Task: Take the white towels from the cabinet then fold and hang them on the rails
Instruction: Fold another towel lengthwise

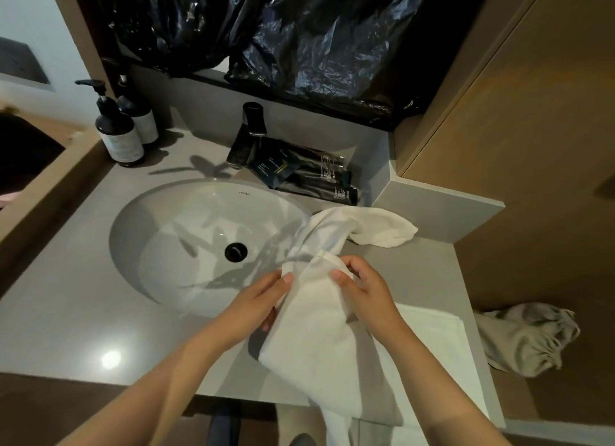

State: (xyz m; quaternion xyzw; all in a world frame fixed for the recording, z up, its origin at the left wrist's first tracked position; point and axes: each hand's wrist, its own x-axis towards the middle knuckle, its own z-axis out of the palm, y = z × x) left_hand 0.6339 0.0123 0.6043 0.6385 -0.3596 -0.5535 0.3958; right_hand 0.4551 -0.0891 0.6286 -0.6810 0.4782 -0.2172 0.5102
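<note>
The grey countertop (66,312) serves as the folding surface. The white towel (319,339) lies across its right side, its far end trailing beside the basin (186,232) and its near end hanging over the front edge, apparently mid-fold. A second, flat towel (439,332) lies beneath it. The left hand (256,299) pinches the towel's left edge; the right hand (362,289) grips its hem with curled fingers.
</note>
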